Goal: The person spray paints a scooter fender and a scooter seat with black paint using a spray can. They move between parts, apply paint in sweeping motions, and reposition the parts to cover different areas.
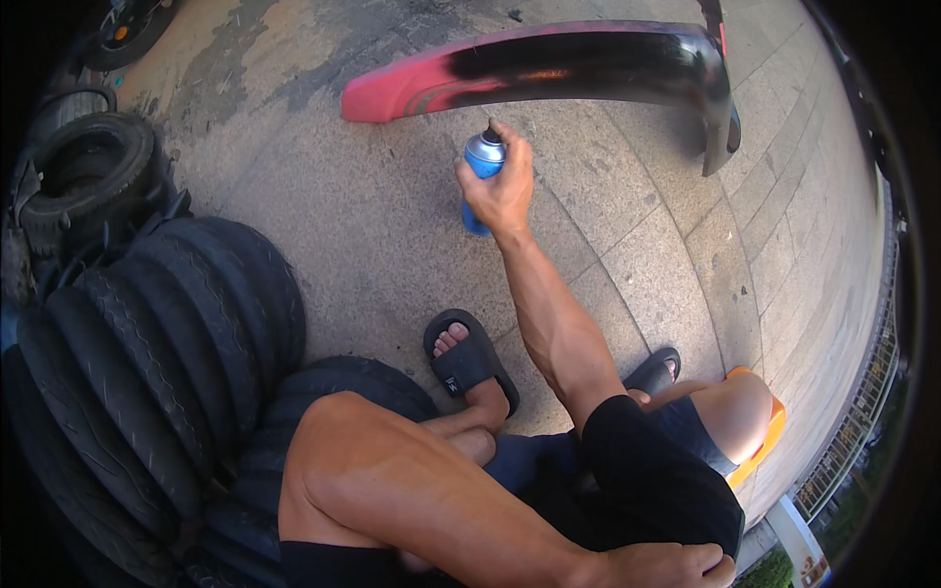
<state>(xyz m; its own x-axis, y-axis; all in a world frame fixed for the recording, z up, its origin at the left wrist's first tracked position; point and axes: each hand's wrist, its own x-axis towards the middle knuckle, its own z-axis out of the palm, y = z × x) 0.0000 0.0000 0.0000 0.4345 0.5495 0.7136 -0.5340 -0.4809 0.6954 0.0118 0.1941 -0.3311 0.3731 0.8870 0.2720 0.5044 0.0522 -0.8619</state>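
One expanse of paving [608,235] spreads beneath your right fingers [518,157]; black tyres [186,323] pile well apart to their left, and the curved red-and-black panel [588,73] sits just ahead of them. Those fingers are clamped around the blue spray can [482,167], one reaching its dark nozzle [492,135]. Pressing with the nozzle too near the panel could make the coating run; a turned can or a gust could throw paint onto the paving or your skin. Your left fingers [723,571] curl well behind the right ones, by the lower edge; whether they grip anything, I cannot tell. The nozzle's aim is hard to make out, your right fingers hide part of the can, and the panel's far side is out of sight.
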